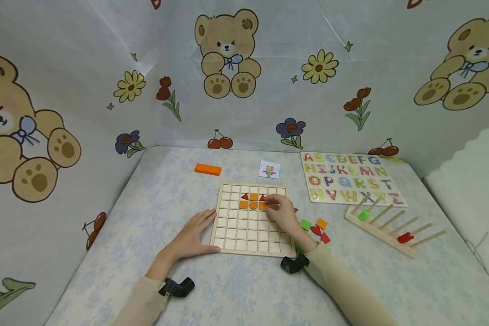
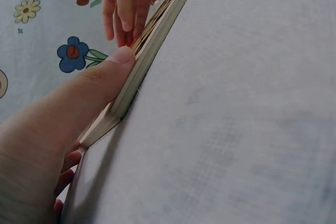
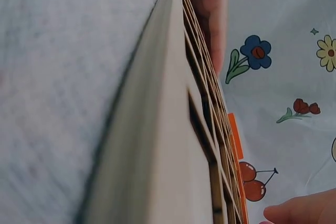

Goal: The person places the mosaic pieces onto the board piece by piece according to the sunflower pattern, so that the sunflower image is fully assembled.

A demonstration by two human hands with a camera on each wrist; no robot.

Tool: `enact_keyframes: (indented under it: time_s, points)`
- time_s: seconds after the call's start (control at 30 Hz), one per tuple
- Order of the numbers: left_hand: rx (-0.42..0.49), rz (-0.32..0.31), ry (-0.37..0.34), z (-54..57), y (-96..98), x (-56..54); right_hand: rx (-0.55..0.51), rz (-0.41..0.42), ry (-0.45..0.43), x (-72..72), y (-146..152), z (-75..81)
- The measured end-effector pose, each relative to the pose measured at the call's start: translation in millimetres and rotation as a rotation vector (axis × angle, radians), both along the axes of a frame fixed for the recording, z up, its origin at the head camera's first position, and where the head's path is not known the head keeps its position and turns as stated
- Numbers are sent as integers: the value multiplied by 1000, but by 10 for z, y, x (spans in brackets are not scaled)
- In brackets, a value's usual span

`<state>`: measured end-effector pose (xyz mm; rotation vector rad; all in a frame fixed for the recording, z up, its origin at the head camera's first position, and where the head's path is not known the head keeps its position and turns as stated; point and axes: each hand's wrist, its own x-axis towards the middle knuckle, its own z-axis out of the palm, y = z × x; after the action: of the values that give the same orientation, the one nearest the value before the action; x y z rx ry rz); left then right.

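Note:
A wooden grid board (image 1: pixel 240 234) lies on the table, with a red triangle tile (image 1: pixel 245 196), several orange tiles (image 1: pixel 243 205) and an orange round tile (image 1: pixel 253 205) in its upper cells. My left hand (image 1: pixel 193 235) is spread against the board's left side, its thumb at the near left corner. In the left wrist view that thumb (image 2: pixel 89 85) lies along the board's edge. My right hand (image 1: pixel 284 214) reaches over the board's right part, fingertips pinching a second red triangle tile (image 1: pixel 262 198) at its cell; the fingers partly hide the contact.
Loose green, orange and red tiles (image 1: pixel 321 223) lie right of the board, partly under the right forearm. A pattern card (image 1: pixel 269 170) and an orange block (image 1: pixel 208 169) lie beyond it. An alphabet board (image 1: pixel 352 183) and a wooden peg rack (image 1: pixel 381 235) stand at the right.

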<state>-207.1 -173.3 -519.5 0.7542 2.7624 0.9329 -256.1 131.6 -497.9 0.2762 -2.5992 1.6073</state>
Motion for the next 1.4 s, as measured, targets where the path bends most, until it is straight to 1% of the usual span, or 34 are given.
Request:
enact_keyframes:
  time_s: [0.1, 0.2, 0.27, 0.4, 0.53, 0.6, 0.7, 0.87, 1.0, 1.1, 1.2, 1.3, 1.4]
  points:
    - [-1, -1, 4, -8, -1, -11, -8, 22, -6, -10, 37, 13]
    - [-2, 0, 3, -15, 1, -17, -8, 37, 2, -37, 139, 42]
    - [0, -1, 2, -14, 3, -16, 10, 41, 8, -58, 251, 66]
    - [-3, -4, 5, -8, -3, -8, 98, 42, 0, -78, 529, 81]
    - [-12, -5, 13, -6, -14, -3, 179, 63, -49, -48, 762, 39]
    - [-14, -5, 12, -5, -16, -4, 200, 73, -67, -32, 828, 6]
    - [-13, -4, 8, -5, -16, -6, 211, 75, -59, -24, 871, -45]
    - [-6, 2, -2, -10, 0, -9, 192, 50, -18, -27, 866, -81]
    - [-1, -2, 2, -5, 8, -14, 205, 27, 3, -18, 862, -70]
    - [-7, -4, 5, -3, 4, -13, 186, 11, 9, 9, 826, -13]
    - [-12, -2, 4, 2, -7, -4, 153, 10, -5, 43, 680, 84]
    - [-12, -2, 10, -3, -15, -2, 138, 61, -9, 80, 448, 163]
    - [1, -2, 5, -4, -3, -4, 132, 135, -3, 104, 244, 162]
